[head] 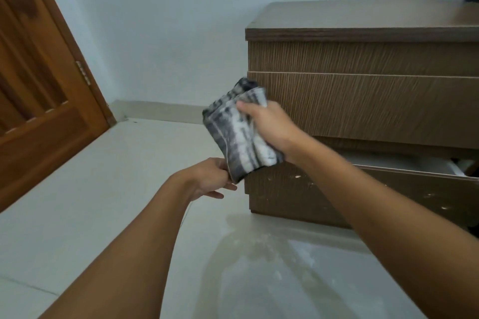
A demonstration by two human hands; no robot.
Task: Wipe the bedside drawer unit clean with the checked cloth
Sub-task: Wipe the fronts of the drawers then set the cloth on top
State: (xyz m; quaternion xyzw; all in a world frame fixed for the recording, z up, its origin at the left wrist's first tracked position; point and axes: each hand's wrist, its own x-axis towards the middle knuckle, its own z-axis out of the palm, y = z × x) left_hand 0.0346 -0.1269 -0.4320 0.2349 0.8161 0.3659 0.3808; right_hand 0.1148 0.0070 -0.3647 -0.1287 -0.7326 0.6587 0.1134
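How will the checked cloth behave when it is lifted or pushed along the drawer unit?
Probably floppy: the checked cloth bunches in folds in the right hand, and its lower edge hangs down into the left hand. Likely light: it is held up by fingers alone. Pushed over the drawer unit, it may crumple unless pressed flat.

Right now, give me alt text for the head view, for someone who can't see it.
The right hand grips a folded checked cloth before a brown drawer unit; the left hand pinches the cloth's lower edge. The bottom drawer is partly open, its front pale-speckled.
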